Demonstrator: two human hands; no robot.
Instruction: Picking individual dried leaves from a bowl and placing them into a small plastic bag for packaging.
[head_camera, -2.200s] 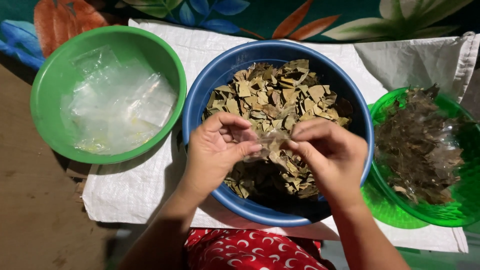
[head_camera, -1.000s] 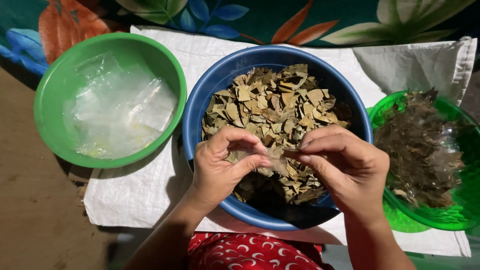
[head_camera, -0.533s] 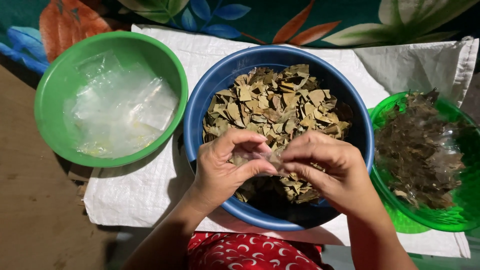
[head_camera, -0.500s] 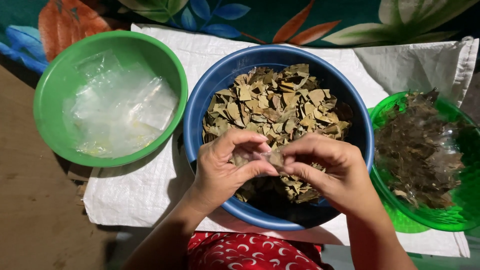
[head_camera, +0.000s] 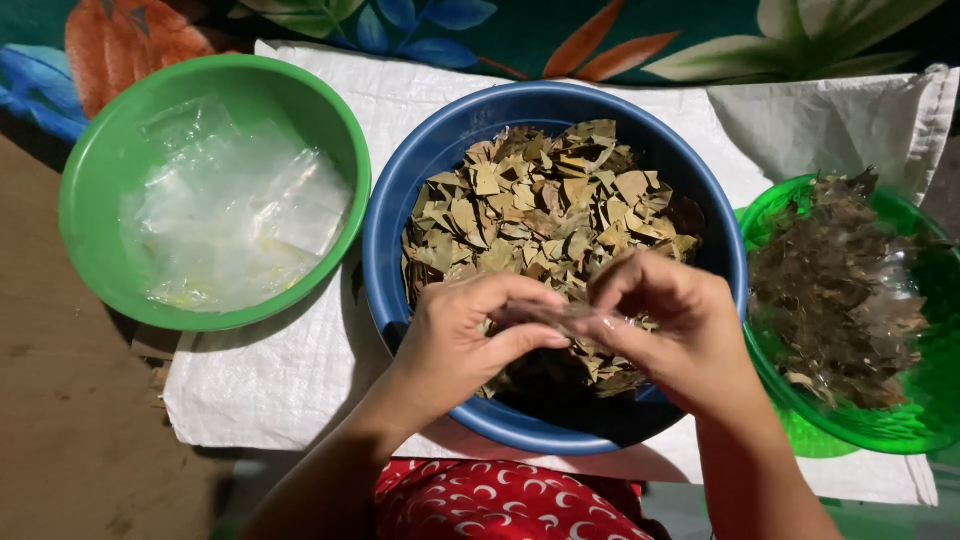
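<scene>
A small clear plastic packet (head_camera: 568, 318) with bits of dried leaf in it sits pinched between both hands, just above the near side of the blue bowl (head_camera: 400, 200). The left hand (head_camera: 462, 340) grips its left end with thumb and curled fingers closed tight on it; the right hand (head_camera: 672, 330) holds the other end the same way, fingertips nearly meeting the left's. Under them the bowl is heaped with dried leaf pieces (head_camera: 545, 205) — tan and olive. To the left stands a green bowl (head_camera: 90, 190) of clear plastic bags (head_camera: 235, 215); to the right, a green basket (head_camera: 900, 430) of filled packets (head_camera: 830, 290). All rest on a white woven sack (head_camera: 270, 380)
</scene>
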